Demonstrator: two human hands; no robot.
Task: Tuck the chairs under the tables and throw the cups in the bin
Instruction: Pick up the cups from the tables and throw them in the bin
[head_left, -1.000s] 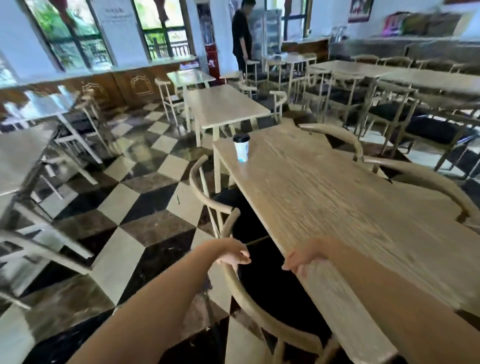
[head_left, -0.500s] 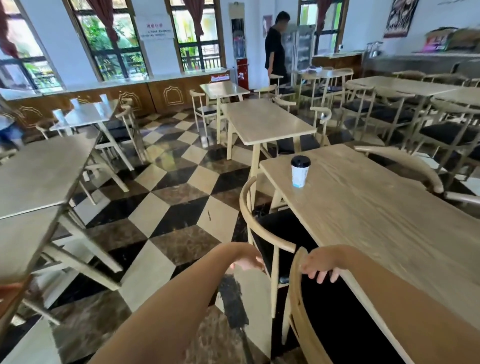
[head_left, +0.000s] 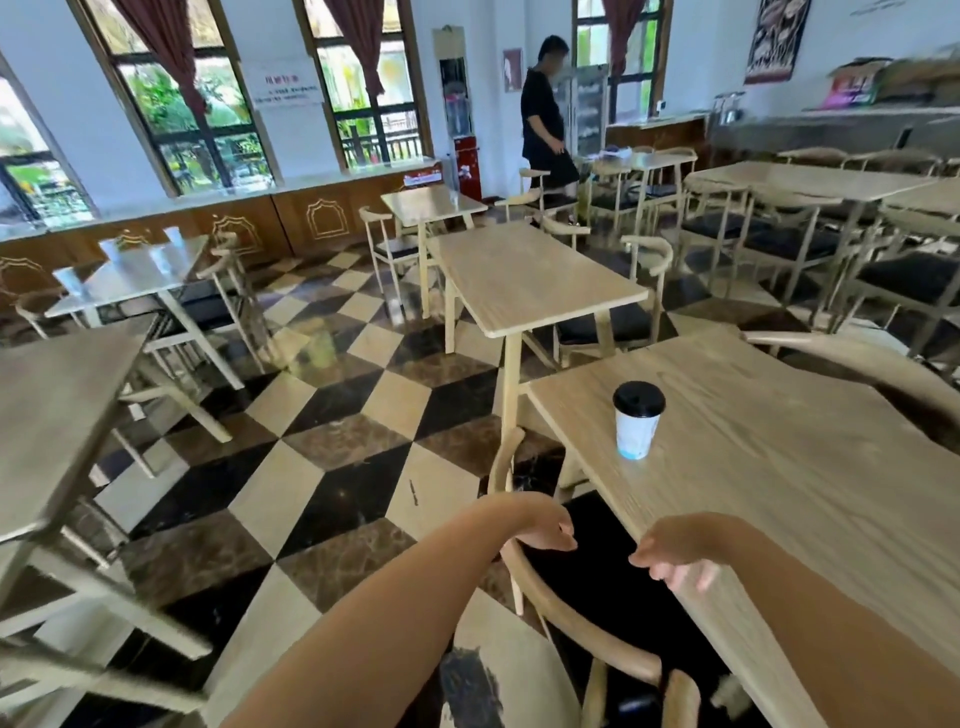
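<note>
Left hand (head_left: 540, 530) curled over chair (head_left: 566, 618) back rail, right hand (head_left: 675, 553) fingers hooked on table (head_left: 779, 467) edge; chair seat tucked partly under table, cup (head_left: 638, 421) upright on tabletop beyond.

I see a dining hall with a checkered floor (head_left: 332, 488) of cream, brown and black tiles. Tall windows (head_left: 192, 104) with red curtains (head_left: 166, 47) fill the upper left, daylight coming through, above brown wall panels (head_left: 291, 218).

1 cup (head_left: 637, 420), 2 hands, 1 bystander (head_left: 545, 111).
</note>
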